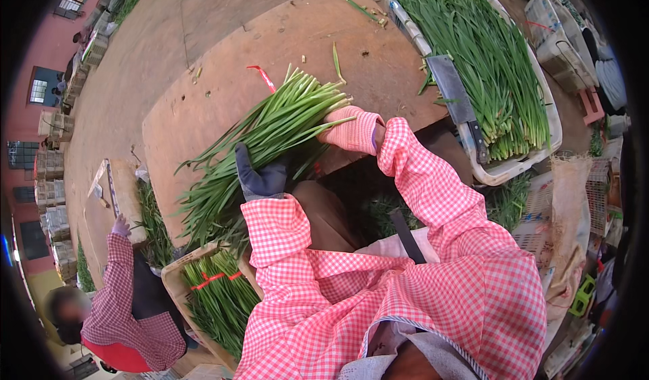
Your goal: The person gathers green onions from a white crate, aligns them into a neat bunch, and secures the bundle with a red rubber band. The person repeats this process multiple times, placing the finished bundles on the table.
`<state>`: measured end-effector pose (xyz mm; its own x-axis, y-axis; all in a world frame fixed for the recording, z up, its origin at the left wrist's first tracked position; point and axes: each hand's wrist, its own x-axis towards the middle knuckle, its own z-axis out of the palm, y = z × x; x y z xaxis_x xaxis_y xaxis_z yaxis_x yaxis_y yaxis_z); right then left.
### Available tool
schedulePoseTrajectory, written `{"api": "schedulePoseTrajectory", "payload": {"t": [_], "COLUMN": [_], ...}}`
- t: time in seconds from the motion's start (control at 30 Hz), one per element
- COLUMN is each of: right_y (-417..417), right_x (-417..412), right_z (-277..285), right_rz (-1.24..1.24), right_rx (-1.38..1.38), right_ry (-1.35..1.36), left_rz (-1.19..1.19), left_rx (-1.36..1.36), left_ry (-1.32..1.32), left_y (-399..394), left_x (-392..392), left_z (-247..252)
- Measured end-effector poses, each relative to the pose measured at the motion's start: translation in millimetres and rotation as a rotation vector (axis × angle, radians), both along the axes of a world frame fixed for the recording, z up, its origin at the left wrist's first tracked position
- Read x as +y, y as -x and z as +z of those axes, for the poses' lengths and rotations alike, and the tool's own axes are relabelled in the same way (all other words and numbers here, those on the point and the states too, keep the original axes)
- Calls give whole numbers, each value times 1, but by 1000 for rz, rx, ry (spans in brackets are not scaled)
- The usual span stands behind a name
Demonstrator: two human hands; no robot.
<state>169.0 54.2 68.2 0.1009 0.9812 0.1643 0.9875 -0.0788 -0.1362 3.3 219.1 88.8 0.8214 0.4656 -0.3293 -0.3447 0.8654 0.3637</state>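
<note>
A loose bunch of green garlic chives [274, 121] is held over a worn wooden board table. My left hand [261, 174], in a dark glove, grips it along the leafy part, thumb on top. My right hand [350, 129], in a pinkish knit glove, holds the pale stem ends; its fingers are hidden beneath the stems. Leaf tips hang toward me past the table's near edge. From behind the bunch sticks out a strip of red tape [264, 80]; its other end cannot be seen.
Right of the table [233, 60], a white crate [507, 174] is full of chives. A cleaver [456, 96] rests across its edge. A plastic crate [177, 283] at lower left holds chives bound with red tape. A co-worker [127, 299] is at another table. Cut scraps [372, 17] lie around.
</note>
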Motion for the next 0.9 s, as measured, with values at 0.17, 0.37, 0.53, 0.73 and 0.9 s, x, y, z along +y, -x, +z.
{"api": "schedulePoseTrajectory", "payload": {"t": [0.17,0.37,0.53,0.73,0.9], "right_y": [-3,-3,-8,-11,-14], "right_x": [-1,-5,-2,-5,1], "right_z": [13,23,16,19,11], "right_rz": [-24,-60,21,48,88], "right_rx": [55,168,62,61,56], "right_ry": [42,35,-15,-71,-164], "left_rz": [3,-178,-367,-314,-234], "left_rx": [12,155,282,397,617], "left_ry": [11,-28,-285,-1320,-2486], "left_y": [18,72,105,75,-9], "left_x": [-5,-12,-29,-67,-41], "left_z": [8,33,70,92,53]}}
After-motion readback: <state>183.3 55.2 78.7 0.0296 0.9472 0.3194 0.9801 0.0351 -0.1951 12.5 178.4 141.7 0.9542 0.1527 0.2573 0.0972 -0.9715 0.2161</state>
